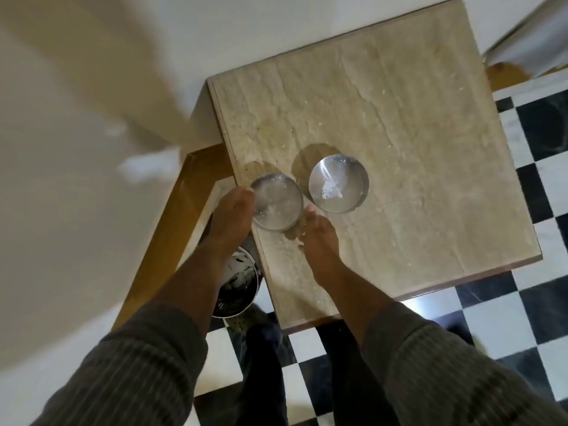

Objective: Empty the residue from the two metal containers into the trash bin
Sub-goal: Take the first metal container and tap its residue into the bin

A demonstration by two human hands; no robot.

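Note:
Two round metal containers stand on a beige stone table (415, 124). The left container (278, 201) sits at the table's left edge with white residue inside. The right container (338, 182) stands close beside it and holds a small white clump. My left hand (232, 219) touches the left container's outer side, fingers curled against the rim. On that container's near right side, my right hand (318, 241) rests its fingertips on the table. A perforated metal trash bin (238, 287) stands on the floor below the table's left edge, partly hidden by my left forearm.
The floor (522, 318) is black and white checkered tile. A wooden frame (172, 226) runs along the left of the table beside a white wall. Crumbs are scattered on the tabletop. My legs stand between the bin and the table.

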